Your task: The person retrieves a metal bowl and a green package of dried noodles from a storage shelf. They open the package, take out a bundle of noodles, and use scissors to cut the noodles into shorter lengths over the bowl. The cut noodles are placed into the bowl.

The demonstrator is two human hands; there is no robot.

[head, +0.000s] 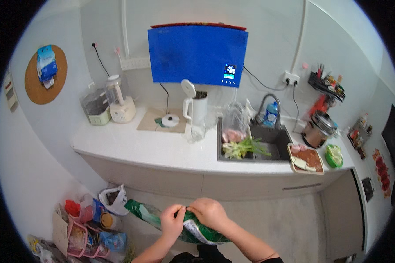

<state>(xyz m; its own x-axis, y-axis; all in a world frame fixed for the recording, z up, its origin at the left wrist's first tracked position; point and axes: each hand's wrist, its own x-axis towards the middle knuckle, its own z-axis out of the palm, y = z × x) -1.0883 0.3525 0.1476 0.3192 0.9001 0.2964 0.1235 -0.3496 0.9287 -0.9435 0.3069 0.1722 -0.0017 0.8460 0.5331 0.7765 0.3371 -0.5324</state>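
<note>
Low in the view, in front of my body, I hold a long green plastic bag (202, 232) with clear and white parts. My left hand (171, 221) pinches its edge between thumb and fingers. Close beside it, my right hand (208, 212) grips the same edge, the fingertips of both hands almost meeting. One end of the bag stretches out to the left beyond my left hand. The rest hangs below my right hand, partly hidden by my wrists. What the bag contains cannot be made out.
Ahead runs a white counter (158, 148) with a sink (276, 144) holding leafy vegetables (243, 148) and bagged meat. A knife (301, 163) lies on a cutting board (311, 156) at right, beside a green basket (334, 156). Several bags (85, 236) crowd the floor at left.
</note>
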